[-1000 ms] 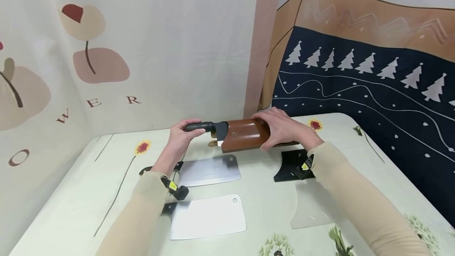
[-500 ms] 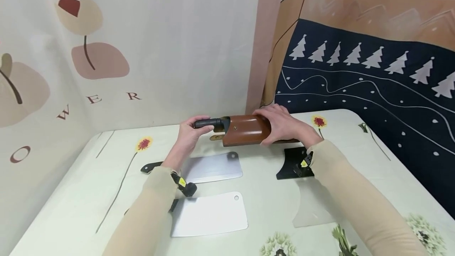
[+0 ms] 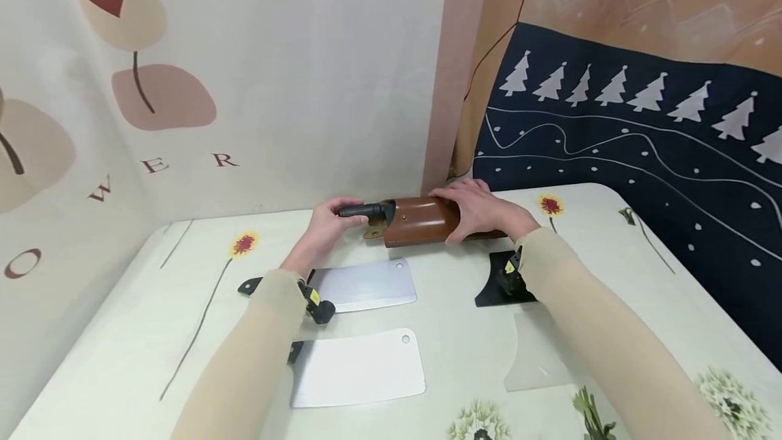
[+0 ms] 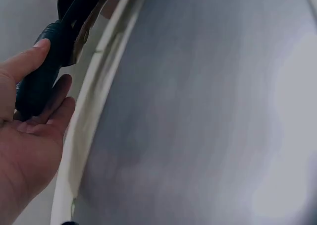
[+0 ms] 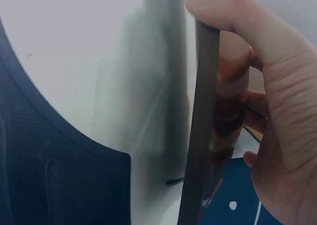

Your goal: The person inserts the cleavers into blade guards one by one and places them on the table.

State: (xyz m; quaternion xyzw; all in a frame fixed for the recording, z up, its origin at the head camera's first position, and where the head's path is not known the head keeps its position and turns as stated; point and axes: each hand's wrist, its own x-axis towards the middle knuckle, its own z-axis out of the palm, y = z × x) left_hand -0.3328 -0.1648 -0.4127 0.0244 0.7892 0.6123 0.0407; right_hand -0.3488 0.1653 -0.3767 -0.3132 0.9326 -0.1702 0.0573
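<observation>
Curling its fingers round the black handle left of the brown sheath, the left hand grips it while the right hand clasps the sheath's far end.

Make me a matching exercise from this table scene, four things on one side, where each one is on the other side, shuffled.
Things:
1. brown sheath
2. black handle
3. steel cleaver
4. white cleaver

Places:
A. gripped by the left hand
B. nearest the camera, flat on the table
C. held by the right hand
D. flat on the table, between the sheath and the white blade

Pairs: 1-C, 2-A, 3-D, 4-B
</observation>
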